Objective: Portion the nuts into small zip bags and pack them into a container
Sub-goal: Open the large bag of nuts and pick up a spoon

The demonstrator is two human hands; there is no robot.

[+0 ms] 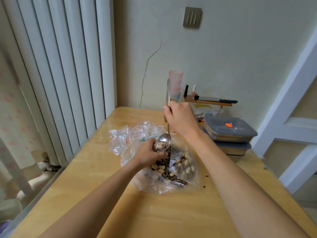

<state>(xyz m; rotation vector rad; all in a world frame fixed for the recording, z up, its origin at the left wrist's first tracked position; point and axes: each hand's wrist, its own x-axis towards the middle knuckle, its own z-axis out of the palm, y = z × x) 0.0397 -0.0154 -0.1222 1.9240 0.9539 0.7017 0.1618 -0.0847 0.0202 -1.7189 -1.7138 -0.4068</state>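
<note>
- The spoon (164, 143) is tipping nuts toward the left hand (148, 154); a steep tilt is risking spillage onto the worktop (89, 177).
- The right hand (180, 117) is gripping the handle high, its grip closed round it.
- The left grip is curling at the big nut bag (181, 170), centre; whether it is holding a small bag is unclear.
- Small zip bags (125, 134) are lying far-left; containers (229, 129) are sitting right.

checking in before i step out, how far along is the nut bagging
Early on. Nothing looks packed: the lidded steel containers sit closed at the table's far right, and the empty zip bags lie behind the work. In hand: the right hand tips a ladle of nuts toward something the left hand grips, presumably a small bag. The big bag of peanuts and sunflower seeds remains mostly full.
</note>
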